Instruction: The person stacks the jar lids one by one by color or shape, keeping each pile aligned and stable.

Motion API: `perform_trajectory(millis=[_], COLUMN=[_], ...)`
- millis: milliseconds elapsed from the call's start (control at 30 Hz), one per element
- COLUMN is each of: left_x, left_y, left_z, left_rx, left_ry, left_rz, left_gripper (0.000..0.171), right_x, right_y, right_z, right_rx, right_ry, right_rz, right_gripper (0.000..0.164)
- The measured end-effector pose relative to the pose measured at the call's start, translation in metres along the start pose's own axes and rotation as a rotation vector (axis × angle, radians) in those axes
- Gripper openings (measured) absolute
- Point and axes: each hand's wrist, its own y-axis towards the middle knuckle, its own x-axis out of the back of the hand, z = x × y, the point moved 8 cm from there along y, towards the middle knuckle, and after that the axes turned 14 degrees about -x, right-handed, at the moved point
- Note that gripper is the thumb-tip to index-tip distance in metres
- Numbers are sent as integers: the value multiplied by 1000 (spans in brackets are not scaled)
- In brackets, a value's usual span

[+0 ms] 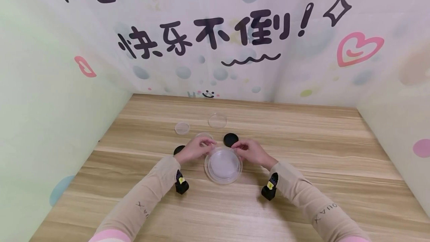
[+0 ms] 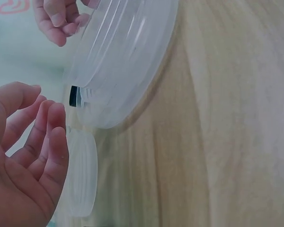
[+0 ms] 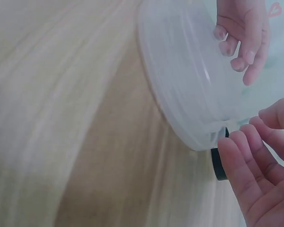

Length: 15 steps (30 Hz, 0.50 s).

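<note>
A clear round plastic container [image 1: 223, 164], seemingly of stacked clear round pieces, stands on the wooden table; its side [image 2: 128, 61] shows in the left wrist view. My left hand [image 1: 198, 148] is at its far left edge. In the left wrist view the fingers [image 2: 57, 146] are loosely bent with nothing between them and the thumb. By the far right edge is my right hand [image 1: 250, 150]. Its fingertips [image 3: 227, 144] come close to the container's wall [image 3: 180, 75]; whether they touch cannot be told. Thumb and fingers there hold nothing visible.
Behind the right hand lies a black round lid [image 1: 230, 139]. Another black disc [image 1: 179, 149] is partly covered by the left hand. Farther back are a small clear disc [image 1: 182, 128], a larger clear disc [image 1: 217, 120] and a clear round dish [image 1: 203, 135]. A printed curtain [image 1: 208, 74] borders the table.
</note>
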Motion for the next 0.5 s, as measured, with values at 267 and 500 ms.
perform_trajectory(millis=[267, 500], left_x=[11, 24], left_y=[6, 24], left_z=[3, -1], left_rx=[65, -39], left_ry=[4, -13], left_rz=[-103, -216], left_gripper=[27, 24], right_x=[9, 26], right_y=[8, 23], right_z=[4, 20], right_rx=[-50, 18], right_ry=[20, 77], right_rz=[-28, -70], right_gripper=[22, 22])
